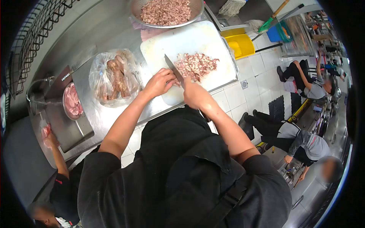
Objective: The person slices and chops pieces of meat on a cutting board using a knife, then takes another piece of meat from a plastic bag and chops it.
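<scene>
My right hand (196,93) is closed around the handle of a kitchen knife (175,69), its blade lying across the white cutting board (161,43). Just left of the blade, the curled fingers of my left hand (159,83) press a small piece of meat (176,82) onto the board. A heap of chopped meat (197,65), pink and pale, spreads to the right of the knife. Left of the board sits a clear plastic bag (99,78) with long browned pieces of meat (117,76) in it.
A metal bowl (133,12) of chopped meat stands beyond the board. At left, a co-worker's hand (52,138) holds pink meat over the sink (70,142), near a bowl of raw meat (72,100). A yellow bucket (241,45) and two more people are at right.
</scene>
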A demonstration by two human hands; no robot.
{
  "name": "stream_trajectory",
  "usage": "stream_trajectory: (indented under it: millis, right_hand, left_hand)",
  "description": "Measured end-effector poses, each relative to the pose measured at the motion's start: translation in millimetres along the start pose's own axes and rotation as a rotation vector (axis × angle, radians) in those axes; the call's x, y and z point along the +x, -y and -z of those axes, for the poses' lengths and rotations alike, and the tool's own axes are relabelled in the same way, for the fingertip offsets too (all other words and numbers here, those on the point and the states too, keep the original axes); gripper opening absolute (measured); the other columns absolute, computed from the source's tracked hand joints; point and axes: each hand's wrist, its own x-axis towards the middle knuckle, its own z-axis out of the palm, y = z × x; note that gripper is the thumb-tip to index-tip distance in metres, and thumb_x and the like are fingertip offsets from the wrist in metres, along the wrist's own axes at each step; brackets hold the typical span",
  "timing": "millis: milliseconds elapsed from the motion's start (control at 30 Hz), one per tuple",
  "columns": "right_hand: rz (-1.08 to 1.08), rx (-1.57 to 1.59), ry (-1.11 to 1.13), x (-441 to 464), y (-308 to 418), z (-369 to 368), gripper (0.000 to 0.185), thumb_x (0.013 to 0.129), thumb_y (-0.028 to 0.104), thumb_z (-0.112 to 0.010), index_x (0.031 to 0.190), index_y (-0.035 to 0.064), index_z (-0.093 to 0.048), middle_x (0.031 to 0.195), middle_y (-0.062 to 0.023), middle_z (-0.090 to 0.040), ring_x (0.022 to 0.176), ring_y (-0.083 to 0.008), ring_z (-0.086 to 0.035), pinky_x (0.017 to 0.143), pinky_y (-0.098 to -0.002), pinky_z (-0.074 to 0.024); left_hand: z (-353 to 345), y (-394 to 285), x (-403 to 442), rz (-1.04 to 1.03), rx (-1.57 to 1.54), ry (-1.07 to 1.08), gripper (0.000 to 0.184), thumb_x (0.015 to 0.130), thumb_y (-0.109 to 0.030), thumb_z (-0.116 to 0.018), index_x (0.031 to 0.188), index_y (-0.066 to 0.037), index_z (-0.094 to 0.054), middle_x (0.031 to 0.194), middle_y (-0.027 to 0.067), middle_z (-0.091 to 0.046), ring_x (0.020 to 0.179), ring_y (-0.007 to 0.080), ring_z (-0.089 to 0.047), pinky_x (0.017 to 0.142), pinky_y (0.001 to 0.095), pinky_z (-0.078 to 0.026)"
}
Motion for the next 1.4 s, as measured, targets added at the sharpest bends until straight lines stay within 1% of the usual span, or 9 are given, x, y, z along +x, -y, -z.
stream_trajectory:
  millis: [67,367,467,633,833,933,1200,1333,1400]
  right_hand:
    - [-0.161,-0.069,0.059,-3.7,6.2,-16.2,0.03,0.092,0.004,-0.047,0.12,-0.0055,-0.042,0.1,-0.0373,-0.067,0.097,-0.0512,-0.067,0.086,-0.0585,-0.0512]
    - [-0.051,-0.017,0.04,7.5,-6.1,-22.8,0.035,0.092,0.004,-0.044,0.125,-0.0078,-0.041,0.097,-0.0376,-0.067,0.094,-0.0518,-0.067,0.085,-0.0593,-0.0511]
    - [-0.086,0.019,-0.139,19.4,-11.2,-55.6,0.029,0.091,0.003,-0.046,0.118,-0.0094,-0.048,0.098,-0.0371,-0.067,0.097,-0.0517,-0.067,0.086,-0.0591,-0.0512]
    - [0.018,-0.013,-0.13,37.1,-13.4,-13.2,0.029,0.091,0.003,-0.047,0.117,-0.0104,-0.048,0.099,-0.0371,-0.067,0.097,-0.0512,-0.066,0.087,-0.0579,-0.051]
    - [-0.085,0.008,0.111,-2.1,6.8,0.1,0.032,0.09,0.003,-0.046,0.119,-0.0128,-0.046,0.101,-0.0377,-0.067,0.098,-0.0509,-0.066,0.088,-0.0562,-0.0512]
    - [-0.097,0.035,-0.062,0.5,3.4,-33.9,0.038,0.09,0.003,-0.044,0.125,-0.0117,-0.041,0.101,-0.0396,-0.066,0.099,-0.0521,-0.066,0.087,-0.0581,-0.0502]
    - [-0.055,0.108,0.007,12.7,1.3,-13.5,0.034,0.089,0.004,-0.047,0.118,-0.0131,-0.044,0.096,-0.0411,-0.065,0.096,-0.0532,-0.066,0.084,-0.0582,-0.0515]
    - [-0.087,0.126,-0.16,23.7,-8.0,-62.0,0.034,0.089,0.006,-0.049,0.117,-0.014,-0.048,0.099,-0.0401,-0.066,0.095,-0.0513,-0.067,0.082,-0.057,-0.0528]
    - [0.121,0.277,-0.185,47.3,-28.4,-64.9,0.028,0.09,0.008,-0.052,0.109,-0.0123,-0.055,0.095,-0.037,-0.067,0.091,-0.0499,-0.069,0.079,-0.0566,-0.0538]
  left_hand:
    - [-1.6,1.8,-0.3,-0.011,0.006,-0.021,0.02,0.082,-0.005,-0.072,0.102,-0.003,-0.073,0.108,0.0108,-0.067,0.108,0.0305,-0.061,0.095,0.0387,-0.052]
    - [-2.0,9.6,-2.2,-0.048,0.019,-0.006,0.018,0.082,-0.004,-0.071,0.099,-0.001,-0.073,0.108,0.0112,-0.07,0.106,0.031,-0.064,0.092,0.0387,-0.054]
    - [-0.8,10.9,-2.0,-0.063,0.036,-0.006,0.018,0.082,-0.005,-0.071,0.099,-0.001,-0.073,0.108,0.011,-0.07,0.105,0.0305,-0.064,0.093,0.0378,-0.054]
    - [5.5,8.0,-0.4,-0.102,-0.004,-0.039,0.018,0.083,-0.006,-0.073,0.101,-0.003,-0.073,0.106,0.0126,-0.069,0.107,0.0327,-0.063,0.094,0.0404,-0.053]
    - [3.5,-3.7,-11.4,-0.051,0.013,0.007,0.018,0.083,-0.007,-0.074,0.1,-0.002,-0.073,0.106,0.0115,-0.068,0.108,0.0315,-0.062,0.096,0.0398,-0.052]
    - [0.9,0.4,-6.8,-0.061,0.027,0.018,0.017,0.082,-0.006,-0.074,0.098,-0.001,-0.073,0.107,0.0114,-0.069,0.107,0.0304,-0.063,0.095,0.0389,-0.052]
    - [2.5,5.2,-5.8,-0.075,0.014,0.044,0.014,0.083,-0.005,-0.073,0.097,-0.001,-0.074,0.108,0.0118,-0.07,0.105,0.0301,-0.065,0.092,0.0393,-0.054]
    - [5.3,5.7,-6.9,-0.062,0.023,0.09,0.015,0.084,-0.008,-0.072,0.097,-0.001,-0.073,0.106,0.0131,-0.07,0.103,0.0327,-0.065,0.09,0.0404,-0.054]
    - [6.8,4.9,-4.1,-0.106,0.039,0.036,0.016,0.086,-0.01,-0.07,0.098,-0.001,-0.072,0.106,0.0151,-0.07,0.102,0.0355,-0.064,0.09,0.0425,-0.053]
